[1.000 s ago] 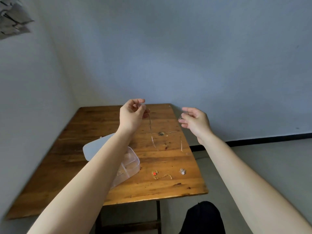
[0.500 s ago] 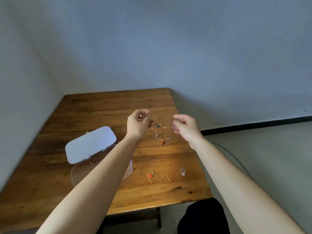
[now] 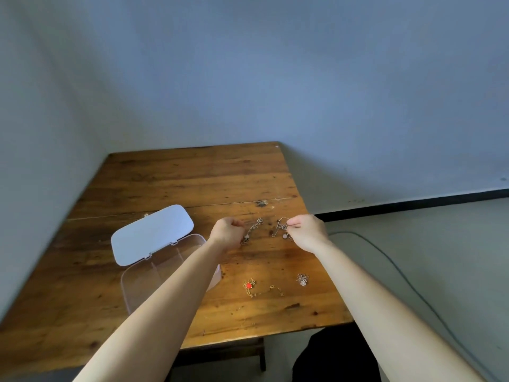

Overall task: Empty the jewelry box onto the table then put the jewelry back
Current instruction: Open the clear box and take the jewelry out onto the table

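Two hands pinch thin silver chains low over the brown wooden table point(image 3: 170, 186).

My left hand point(image 3: 228, 233) is curled tight, its grip closed on one thin silver chain necklace point(image 3: 252, 231) that trails onto the wood; my right hand point(image 3: 306, 232) pinches another silver chain with a pale pendant point(image 3: 282, 231) just beside it, toward the table's right edge. The clear plastic jewelry box point(image 3: 154, 274) sits near the front edge under my left forearm, its white rounded lid point(image 3: 151, 234) flipped open behind it. A gold chain with a red charm point(image 3: 254, 288) and a small silver cluster piece point(image 3: 302, 279) lie apart near the front right corner.
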`<state>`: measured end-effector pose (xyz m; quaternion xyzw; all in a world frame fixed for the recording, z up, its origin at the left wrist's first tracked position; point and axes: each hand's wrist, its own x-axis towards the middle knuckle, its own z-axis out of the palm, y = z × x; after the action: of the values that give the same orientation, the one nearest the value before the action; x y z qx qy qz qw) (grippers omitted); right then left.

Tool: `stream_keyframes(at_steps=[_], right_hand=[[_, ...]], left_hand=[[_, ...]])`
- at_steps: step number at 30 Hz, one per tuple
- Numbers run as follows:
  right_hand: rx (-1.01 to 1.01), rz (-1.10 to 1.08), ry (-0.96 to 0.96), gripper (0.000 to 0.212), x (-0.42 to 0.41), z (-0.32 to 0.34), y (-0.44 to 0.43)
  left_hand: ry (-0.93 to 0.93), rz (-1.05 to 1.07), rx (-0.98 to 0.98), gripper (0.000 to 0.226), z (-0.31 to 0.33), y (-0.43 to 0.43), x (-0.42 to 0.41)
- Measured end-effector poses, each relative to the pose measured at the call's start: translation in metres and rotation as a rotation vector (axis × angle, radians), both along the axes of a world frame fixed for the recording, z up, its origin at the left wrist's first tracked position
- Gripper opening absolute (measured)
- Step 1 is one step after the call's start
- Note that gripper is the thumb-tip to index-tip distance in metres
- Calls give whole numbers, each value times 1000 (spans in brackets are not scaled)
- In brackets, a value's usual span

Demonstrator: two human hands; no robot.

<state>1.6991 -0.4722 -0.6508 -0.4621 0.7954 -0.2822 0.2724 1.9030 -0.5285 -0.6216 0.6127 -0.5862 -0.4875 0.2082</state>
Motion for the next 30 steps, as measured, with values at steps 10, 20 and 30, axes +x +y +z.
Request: stream_keyframes(at_steps=[10, 20, 30], right_hand=[[-86, 101, 76, 28, 51, 44, 27], [-70, 566, 84, 31, 168, 47, 35], [36, 844, 519, 24, 239, 33, 9]], left_hand=[[-232, -104, -493, 35, 34, 37, 87], [-539, -4, -617, 37, -23, 78, 202], [-166, 207, -511, 49, -57, 91, 207]])
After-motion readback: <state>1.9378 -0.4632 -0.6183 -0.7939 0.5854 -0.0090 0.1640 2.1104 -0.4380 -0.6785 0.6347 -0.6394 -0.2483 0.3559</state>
